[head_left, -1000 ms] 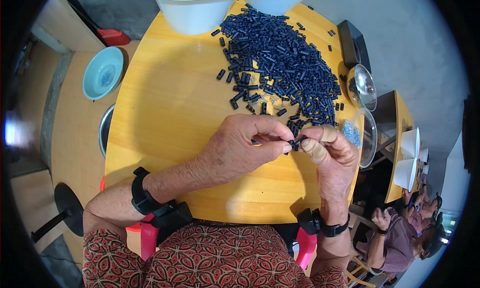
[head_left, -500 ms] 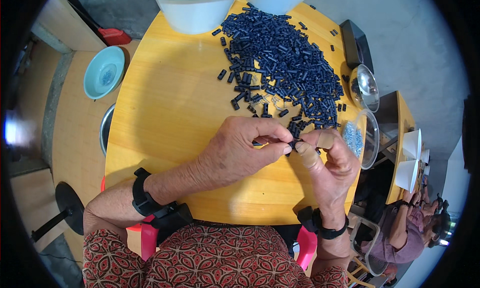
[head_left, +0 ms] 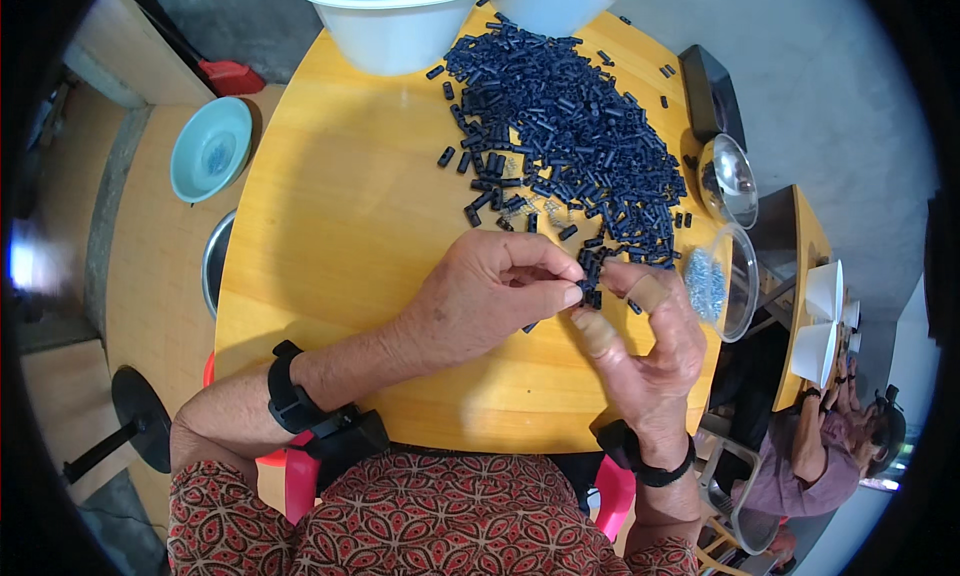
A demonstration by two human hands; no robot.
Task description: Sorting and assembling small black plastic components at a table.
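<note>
My left hand (head_left: 490,294) is pinched over the near edge of the loose black parts. A small black plastic part (head_left: 582,288) shows at its fingertips, mostly hidden by thumb and forefinger. Close by on the right, my right hand (head_left: 655,361) has thumb and forefinger apart, with nothing visible between them. Tan wraps cover its thumb and forefinger. Beyond both hands spreads a big heap of short black plastic tube-like parts (head_left: 575,116). Small metal springs (head_left: 515,204) lie among the nearer ones.
White tubs (head_left: 395,31) stand at the far edge. Along the right are a black tray (head_left: 712,91), a metal bowl (head_left: 730,181) and a clear container (head_left: 742,311) of small shiny pieces. A teal basin (head_left: 182,156) is off the table's left side. Another person (head_left: 815,446) sits far right.
My right thumb and forefinger have spread apart and drawn back from the black part. My left hand keeps its pinch in nearly the same place.
</note>
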